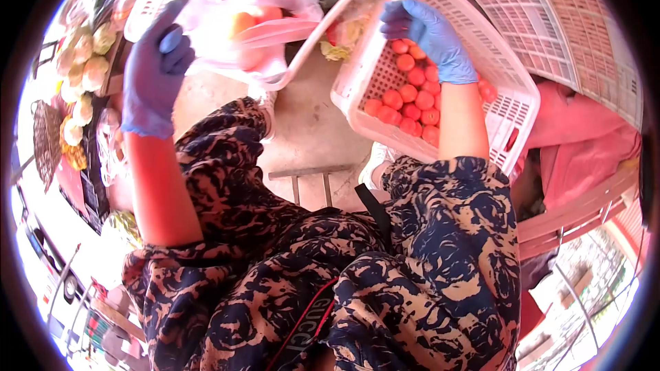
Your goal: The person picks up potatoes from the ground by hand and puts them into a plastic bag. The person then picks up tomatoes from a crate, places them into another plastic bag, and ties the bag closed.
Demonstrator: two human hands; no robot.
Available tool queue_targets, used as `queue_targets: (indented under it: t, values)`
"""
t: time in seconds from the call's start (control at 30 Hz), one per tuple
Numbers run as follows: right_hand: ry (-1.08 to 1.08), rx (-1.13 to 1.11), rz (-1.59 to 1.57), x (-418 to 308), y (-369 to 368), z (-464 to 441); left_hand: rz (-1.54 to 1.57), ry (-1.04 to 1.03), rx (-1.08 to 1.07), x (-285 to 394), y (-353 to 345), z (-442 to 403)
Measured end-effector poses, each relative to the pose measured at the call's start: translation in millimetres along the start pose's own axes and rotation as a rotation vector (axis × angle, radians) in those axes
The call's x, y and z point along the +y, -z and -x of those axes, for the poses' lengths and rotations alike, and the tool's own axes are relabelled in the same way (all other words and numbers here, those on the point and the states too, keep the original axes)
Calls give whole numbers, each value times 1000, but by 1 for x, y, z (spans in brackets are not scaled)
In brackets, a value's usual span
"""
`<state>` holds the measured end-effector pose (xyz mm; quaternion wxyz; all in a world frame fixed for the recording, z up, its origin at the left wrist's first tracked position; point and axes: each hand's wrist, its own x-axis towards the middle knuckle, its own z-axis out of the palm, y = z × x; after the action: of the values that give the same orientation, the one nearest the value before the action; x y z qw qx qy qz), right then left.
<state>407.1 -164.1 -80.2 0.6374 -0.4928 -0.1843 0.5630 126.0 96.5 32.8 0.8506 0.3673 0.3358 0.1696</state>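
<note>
My left hand (157, 72), in a blue glove, is raised at the left beside a white plastic bag (206, 34). Its index finger is stretched out, the others are bent, and nothing shows in it. Orange-red round items (256, 27) show in and through the bag, which lies in a white basket (280, 84). My right hand (430, 36), also gloved in blue, is over a second white basket (505, 41) of loose red tomatoes (410, 93). Its fingers are curled together, and whatever they may hold is hidden.
Light-coloured vegetables (84, 72) are stacked at the left. Empty-looking white crates (543, 20) stand at the upper right, near a red cloth (584, 137). A metal frame (311, 173) is on the floor between my feet, and leafy scraps (335, 51) lie between the baskets.
</note>
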Motion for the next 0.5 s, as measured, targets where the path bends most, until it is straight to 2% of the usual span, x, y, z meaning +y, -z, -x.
queue_targets:
  t: [0.07, 0.13, 0.2, 0.27, 0.3, 0.37, 0.47, 0.5]
  values:
    - [-171, 325, 430, 23, 44, 18, -66, -20, -4, 0, -7, -5]
    - [-371, 221, 855, 96, 100, 24, -54, -14, -65, 2, -5, -10]
    - [-370, 63, 1262, 186, 131, 31, -89, -37, -15, 2, -19, -11]
    - [-357, -255, 1603, 227, 114, 37, -114, -28, -31, 4, -19, -17]
    - [-412, -286, 1638, 245, 108, 33, -112, -19, -83, 5, -16, -20]
    - [-523, -352, 1707, 274, 101, 26, -184, -31, -9, 4, -30, -21]
    - [-515, -237, 1810, 311, 106, 17, -215, -65, -5, 0, -42, -28]
    - [-535, -260, 1749, 317, 111, 13, -212, -67, -8, 0, -45, -28]
